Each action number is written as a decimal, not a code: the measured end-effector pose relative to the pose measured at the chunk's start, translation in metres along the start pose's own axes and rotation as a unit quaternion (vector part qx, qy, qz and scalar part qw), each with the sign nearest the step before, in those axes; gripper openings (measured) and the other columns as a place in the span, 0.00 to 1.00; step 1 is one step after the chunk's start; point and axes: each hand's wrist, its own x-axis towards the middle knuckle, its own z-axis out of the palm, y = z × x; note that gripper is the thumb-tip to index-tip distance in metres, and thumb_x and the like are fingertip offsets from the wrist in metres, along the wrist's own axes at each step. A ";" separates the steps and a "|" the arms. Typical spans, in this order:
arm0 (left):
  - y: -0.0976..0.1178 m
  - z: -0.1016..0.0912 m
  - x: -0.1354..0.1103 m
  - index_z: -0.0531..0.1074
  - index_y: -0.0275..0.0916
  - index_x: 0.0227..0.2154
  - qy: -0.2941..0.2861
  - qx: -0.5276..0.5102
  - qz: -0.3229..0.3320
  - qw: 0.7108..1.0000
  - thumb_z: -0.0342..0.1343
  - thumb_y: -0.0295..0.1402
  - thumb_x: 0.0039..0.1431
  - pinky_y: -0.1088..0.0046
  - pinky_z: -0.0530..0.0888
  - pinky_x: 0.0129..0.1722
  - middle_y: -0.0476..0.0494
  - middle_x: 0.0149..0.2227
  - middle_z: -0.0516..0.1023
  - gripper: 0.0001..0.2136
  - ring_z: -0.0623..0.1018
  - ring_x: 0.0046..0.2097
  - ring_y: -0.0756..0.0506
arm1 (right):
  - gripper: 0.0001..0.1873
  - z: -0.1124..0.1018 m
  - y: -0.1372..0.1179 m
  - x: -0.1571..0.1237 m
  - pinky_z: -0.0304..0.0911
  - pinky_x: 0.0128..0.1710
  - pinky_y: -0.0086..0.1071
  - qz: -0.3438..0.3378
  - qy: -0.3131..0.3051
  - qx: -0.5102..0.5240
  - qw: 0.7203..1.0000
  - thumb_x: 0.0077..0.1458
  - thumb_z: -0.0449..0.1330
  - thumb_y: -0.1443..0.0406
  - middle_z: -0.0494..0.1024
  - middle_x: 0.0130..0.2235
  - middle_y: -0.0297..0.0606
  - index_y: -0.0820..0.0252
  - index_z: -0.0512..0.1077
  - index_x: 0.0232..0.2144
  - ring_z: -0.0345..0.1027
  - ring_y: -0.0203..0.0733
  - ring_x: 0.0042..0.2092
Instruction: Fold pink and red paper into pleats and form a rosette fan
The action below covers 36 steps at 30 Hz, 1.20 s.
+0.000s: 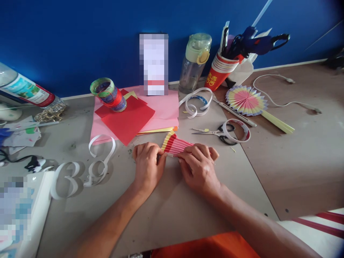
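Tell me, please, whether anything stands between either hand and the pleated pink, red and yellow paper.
Nothing visible does: the left hand touches the pleated paper at its yellow end, and the right hand lies over its pink part. The scissors lie apart, beyond the right hand.

On my feed I count one bare left hand [148, 162], one bare right hand [201, 164], one pleated pink, red and yellow paper piece [177, 144] between them, two clear bottles [191, 73] beyond the grip and, to its right, one black-handled pair of scissors [215, 133] and one round pleated paper fan [245, 101].
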 end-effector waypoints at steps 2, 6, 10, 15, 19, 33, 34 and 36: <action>0.000 0.000 0.000 0.67 0.41 0.27 0.000 0.001 0.000 1.000 0.57 0.31 0.54 0.63 0.62 0.43 0.47 0.33 0.75 0.05 0.70 0.39 0.43 | 0.06 -0.001 -0.001 0.000 0.49 0.44 0.41 -0.005 -0.007 -0.007 1.000 0.54 0.56 0.70 0.76 0.36 0.37 0.58 0.72 0.35 0.64 0.44 0.43; 0.000 0.000 0.000 0.67 0.41 0.27 0.000 -0.002 -0.008 1.000 0.58 0.30 0.53 0.63 0.62 0.44 0.47 0.34 0.75 0.05 0.70 0.39 0.43 | 0.08 -0.004 -0.003 -0.001 0.48 0.45 0.42 -0.012 -0.013 -0.012 1.000 0.53 0.56 0.70 0.76 0.38 0.38 0.57 0.72 0.36 0.64 0.47 0.45; 0.000 0.000 -0.001 0.67 0.41 0.28 -0.005 -0.009 -0.021 1.000 0.58 0.30 0.53 0.62 0.62 0.45 0.47 0.34 0.75 0.04 0.69 0.40 0.43 | 0.08 -0.007 -0.002 0.001 0.49 0.45 0.43 -0.012 -0.002 0.006 1.000 0.52 0.58 0.69 0.75 0.39 0.37 0.56 0.72 0.36 0.64 0.47 0.45; 0.001 0.000 0.000 0.66 0.41 0.27 -0.006 -0.008 -0.027 1.000 0.57 0.31 0.54 0.62 0.61 0.44 0.48 0.32 0.75 0.04 0.69 0.40 0.42 | 0.10 -0.015 0.004 0.006 0.51 0.47 0.43 -0.030 -0.019 0.083 0.996 0.51 0.57 0.67 0.73 0.40 0.39 0.57 0.71 0.38 0.65 0.46 0.46; 0.002 0.000 0.000 0.66 0.41 0.26 -0.008 -0.006 -0.026 1.000 0.56 0.29 0.54 0.62 0.61 0.43 0.48 0.31 0.74 0.05 0.70 0.38 0.43 | 0.11 -0.020 0.005 0.009 0.52 0.50 0.45 -0.033 0.011 0.104 0.994 0.50 0.57 0.68 0.72 0.44 0.40 0.56 0.70 0.38 0.63 0.49 0.51; -0.004 -0.009 -0.003 0.67 0.42 0.27 0.000 -0.126 -0.004 0.992 0.58 0.31 0.54 0.60 0.60 0.51 0.47 0.39 0.75 0.05 0.74 0.44 0.45 | 0.09 -0.006 0.015 0.007 0.52 0.52 0.49 -0.036 -0.027 0.049 0.998 0.50 0.59 0.68 0.73 0.46 0.40 0.54 0.74 0.36 0.57 0.54 0.55; -0.004 -0.009 -0.003 0.67 0.42 0.27 0.002 -0.124 -0.004 0.992 0.58 0.31 0.54 0.59 0.60 0.52 0.47 0.40 0.75 0.05 0.74 0.44 0.44 | 0.09 -0.005 0.014 0.007 0.52 0.52 0.49 -0.038 -0.035 0.040 0.998 0.51 0.59 0.68 0.73 0.46 0.40 0.54 0.74 0.37 0.57 0.54 0.55; -0.003 -0.008 -0.002 0.68 0.42 0.26 0.005 -0.112 -0.006 0.994 0.59 0.31 0.54 0.58 0.59 0.52 0.46 0.42 0.75 0.05 0.73 0.45 0.44 | 0.10 -0.003 0.013 0.006 0.51 0.52 0.49 -0.041 -0.041 0.029 0.998 0.51 0.59 0.68 0.72 0.46 0.40 0.54 0.74 0.37 0.57 0.54 0.55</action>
